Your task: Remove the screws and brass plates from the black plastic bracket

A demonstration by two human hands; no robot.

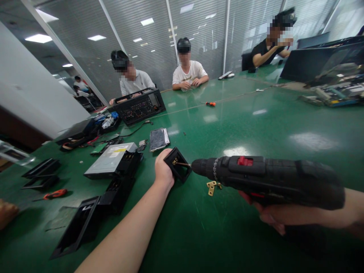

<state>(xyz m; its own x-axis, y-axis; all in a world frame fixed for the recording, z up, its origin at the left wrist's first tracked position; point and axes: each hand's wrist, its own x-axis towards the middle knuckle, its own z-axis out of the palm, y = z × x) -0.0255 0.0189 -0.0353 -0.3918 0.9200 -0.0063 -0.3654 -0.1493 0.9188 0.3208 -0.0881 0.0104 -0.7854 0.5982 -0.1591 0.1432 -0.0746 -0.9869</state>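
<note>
My left hand point(163, 169) grips a small black plastic bracket point(178, 164) and holds it upright on the green table point(256, 125). My right hand point(273, 214) is wrapped round the grip of a black cordless drill point(267, 178) with a red switch. The drill lies level and points left. Its bit tip touches a brass screw in the bracket. Small brass fittings point(212, 187) lie on the table just under the drill's chuck.
A grey optical drive point(109, 161) and black brackets point(85, 223) lie at the left, with a red-handled screwdriver point(54, 194). An open computer case point(139, 105) stands further back. A phone point(158, 138) lies nearby. Three people sit at the far side.
</note>
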